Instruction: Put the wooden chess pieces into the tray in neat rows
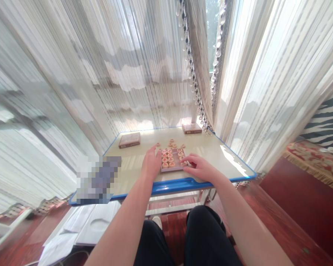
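Note:
A shallow box (172,170) lies near the table's front edge, with round wooden xiangqi pieces (170,160) in it. Two columns with red characters fill its left part; another column (180,150) stands along its right side, with a bare strip between. My left hand (151,162) lies along the box's left wall, fingers stretched forward and thumb beside the wall. At the box's right side my right hand (198,167) has its fingers curled, thumb and index finger at a piece (182,163) in the near right corner. The fingers partly hide that piece.
Several loose pieces (174,146) lie just beyond the box. Two flat boxes (130,140), (192,128) sit at the table's back. A blurred-out dark object (102,181) is at the left. The table (211,155) has a blue rim; sheer curtains (144,74) hang behind it.

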A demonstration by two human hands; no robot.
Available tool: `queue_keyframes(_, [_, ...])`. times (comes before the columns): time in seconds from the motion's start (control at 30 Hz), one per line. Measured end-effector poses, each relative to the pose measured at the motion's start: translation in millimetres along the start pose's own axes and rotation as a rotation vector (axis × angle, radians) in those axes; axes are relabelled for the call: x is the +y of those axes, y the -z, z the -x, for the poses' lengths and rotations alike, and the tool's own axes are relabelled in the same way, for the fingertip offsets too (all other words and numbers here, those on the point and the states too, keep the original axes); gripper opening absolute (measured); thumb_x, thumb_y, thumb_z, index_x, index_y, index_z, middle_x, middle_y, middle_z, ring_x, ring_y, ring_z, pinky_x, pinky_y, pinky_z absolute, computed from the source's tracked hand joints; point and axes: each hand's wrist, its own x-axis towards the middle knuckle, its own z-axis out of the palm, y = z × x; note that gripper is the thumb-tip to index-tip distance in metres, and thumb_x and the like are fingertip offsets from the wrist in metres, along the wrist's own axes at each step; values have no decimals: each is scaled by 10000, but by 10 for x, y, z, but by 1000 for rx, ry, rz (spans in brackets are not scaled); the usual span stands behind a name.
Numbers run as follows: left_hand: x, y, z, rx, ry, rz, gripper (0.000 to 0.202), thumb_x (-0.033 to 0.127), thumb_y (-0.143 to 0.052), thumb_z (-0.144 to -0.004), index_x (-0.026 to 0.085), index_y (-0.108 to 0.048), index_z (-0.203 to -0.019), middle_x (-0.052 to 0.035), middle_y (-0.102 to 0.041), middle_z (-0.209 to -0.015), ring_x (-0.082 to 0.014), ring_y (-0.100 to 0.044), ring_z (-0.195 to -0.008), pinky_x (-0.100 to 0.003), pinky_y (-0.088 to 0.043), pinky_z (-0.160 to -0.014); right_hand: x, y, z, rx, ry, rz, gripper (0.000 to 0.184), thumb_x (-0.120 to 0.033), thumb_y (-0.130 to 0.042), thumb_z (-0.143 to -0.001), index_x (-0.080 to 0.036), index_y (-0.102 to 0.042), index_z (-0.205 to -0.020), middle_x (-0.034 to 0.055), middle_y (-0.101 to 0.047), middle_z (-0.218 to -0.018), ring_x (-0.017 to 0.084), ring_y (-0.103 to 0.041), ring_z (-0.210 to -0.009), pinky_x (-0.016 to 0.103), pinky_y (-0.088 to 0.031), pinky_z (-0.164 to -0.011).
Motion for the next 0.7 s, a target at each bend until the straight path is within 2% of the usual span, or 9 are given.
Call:
queue_keyframes(0.07, [9, 7, 0, 21, 19, 52, 500, 331, -366, -865, 92, -429, -1299, -175, -530, -1253, -268, -487, -1163, -406, -369, -981, 6, 2, -1, -13, -3, -5, 250, -248, -589, -757, -210, -623, -1002, -15, -460, -782, 93, -446, -611, 245, -416, -609])
queue_keyframes(0.17, [39, 15, 12, 15, 18, 147, 494, 353, -355, -880, 122, -423, -1312, -149, -526, -1274, -254, -484, -1174, -400, -346, -1010, -2, -25, 5, 3, -9, 6, 264, -250, -582, -763, -208, -600, -1023, -13, -479, -790, 101, -458, -630, 247, -417, -618])
queue_keyframes(0.33, [75, -25, 27, 32, -58, 289, 471, 391, -339, -894, 157, -459, -1284, -98, -487, -1329, -204, -412, -1248, -342, -279, -1067, -60, -62, -54, 137, 24, 140, 184, -235, -503, -821, -174, -591, -971, 30, -543, -850, 139, -518, -763, 268, -423, -715])
queue_keyframes(0.43, [69, -69, 8, 52, -21, 342, 456, 396, -339, -891, 143, -509, -1229, -106, -515, -1298, -202, -431, -1231, -343, -283, -1064, -13, 35, -254, 97, 14, 330, 159, -223, -464, -840, -176, -614, -869, 45, -576, -868, 150, -539, -799, 270, -408, -754])
queue_keyframes(0.57, [32, -100, -34, 125, 41, 505, 395, 398, -349, -878, 177, -581, -1109, -84, -602, -1174, -203, -526, -1118, -355, -388, -975, 187, 177, -674, -23, -112, 573, 218, -170, -442, -838, -165, -638, -934, 96, -622, -964, 189, -565, -885, 282, -404, -786])
queue_keyframes(0.63, [13, -97, -53, 171, 49, 535, 338, 362, -371, -858, 193, -620, -1011, -64, -645, -1076, -199, -566, -1045, -347, -430, -915, 297, 174, -839, -28, -95, 589, 245, -133, -470, -808, -149, -643, -980, 125, -616, -1057, 226, -542, -977, 315, -390, -843])
queue_keyframes(0.7, [8, -82, -73, 267, 79, 508, 280, 293, -398, -817, 195, -641, -913, -49, -672, -979, -193, -592, -970, -333, -459, -857, 386, 126, -928, -19, -49, 580, 256, -130, -469, -806, -161, -655, -980, 111, -612, -1099, 228, -520, -1019, 324, -373, -888])
